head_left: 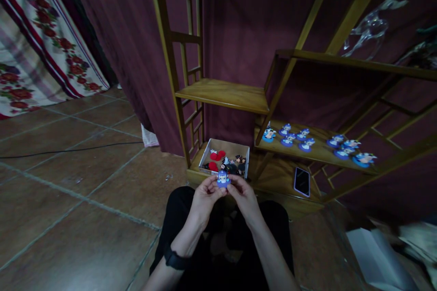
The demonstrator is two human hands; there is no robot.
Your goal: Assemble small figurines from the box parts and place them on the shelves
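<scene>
A small purple figurine [223, 179] with a round base is held upright between both hands, just in front of a shallow box. My left hand [206, 194] pinches it from the left, and my right hand [243, 194] grips its right side with thumb and fingers. Beyond the hands, the open cardboard box [246, 154] contains several red, black and white figurines [221, 160]. Similar purple figurines [288, 139] and blue-based ones [364, 159] stand in groups on the wooden shelf [321, 154] to the right.
A phone [302, 182] lies on the bottom board at right. An upper wooden shelf [225, 91] juts out above the box. A clear deer ornament [370, 27] stands at upper right. On the tiled floor are a black cable [85, 149] and, at lower right, a white box [375, 254].
</scene>
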